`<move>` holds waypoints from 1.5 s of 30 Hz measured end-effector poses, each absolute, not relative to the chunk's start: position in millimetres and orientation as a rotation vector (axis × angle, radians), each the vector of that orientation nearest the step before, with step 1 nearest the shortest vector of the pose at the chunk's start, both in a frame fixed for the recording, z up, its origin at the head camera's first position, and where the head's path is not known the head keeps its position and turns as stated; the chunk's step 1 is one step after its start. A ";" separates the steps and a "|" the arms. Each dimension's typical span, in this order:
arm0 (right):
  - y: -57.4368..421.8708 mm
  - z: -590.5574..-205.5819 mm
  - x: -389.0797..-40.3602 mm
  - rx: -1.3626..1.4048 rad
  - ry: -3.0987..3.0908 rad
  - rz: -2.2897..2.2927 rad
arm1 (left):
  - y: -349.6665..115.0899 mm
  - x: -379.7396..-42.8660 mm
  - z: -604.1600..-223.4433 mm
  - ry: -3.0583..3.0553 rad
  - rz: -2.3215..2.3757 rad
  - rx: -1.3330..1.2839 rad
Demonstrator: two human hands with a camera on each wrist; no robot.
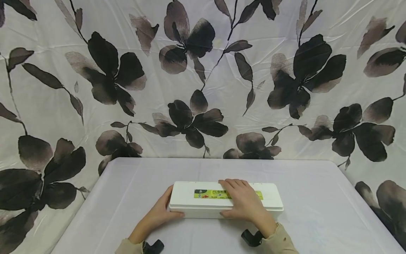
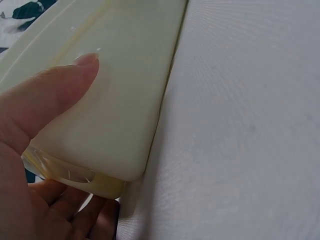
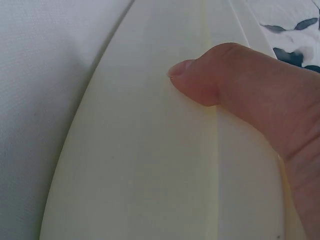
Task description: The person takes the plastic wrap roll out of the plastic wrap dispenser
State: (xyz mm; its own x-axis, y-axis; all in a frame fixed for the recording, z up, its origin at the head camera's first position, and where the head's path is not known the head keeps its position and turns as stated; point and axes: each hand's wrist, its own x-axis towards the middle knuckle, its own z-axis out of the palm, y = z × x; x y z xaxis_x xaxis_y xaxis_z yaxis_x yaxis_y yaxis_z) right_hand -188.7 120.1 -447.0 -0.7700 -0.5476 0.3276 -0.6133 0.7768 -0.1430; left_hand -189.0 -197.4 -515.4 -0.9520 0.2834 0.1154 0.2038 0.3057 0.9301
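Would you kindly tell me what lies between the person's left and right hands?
In the head view, a stretch of the white box lies between the left hand and the right hand, with part of its yellow-green label on top.

From the head, well back, facing forward and down at the white box point(image 1: 209, 203), from the left wrist, close by its left end, from the right wrist, close on its near side, sharing that side throughout.
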 end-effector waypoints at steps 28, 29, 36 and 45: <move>115.8 -437.7 -199.6 0.989 -2.727 0.395 | -193.8 -183.6 -513.9 2.567 1.730 0.548; 115.7 -437.5 -199.7 0.986 -2.730 0.396 | -193.6 -183.5 -513.6 2.568 1.729 0.550; 114.6 -437.7 -202.1 0.986 -2.747 0.405 | -193.2 -182.3 -513.9 2.575 1.746 0.555; 113.8 -435.0 -205.8 0.966 -2.813 0.444 | -191.1 -183.1 -515.8 2.583 1.760 0.554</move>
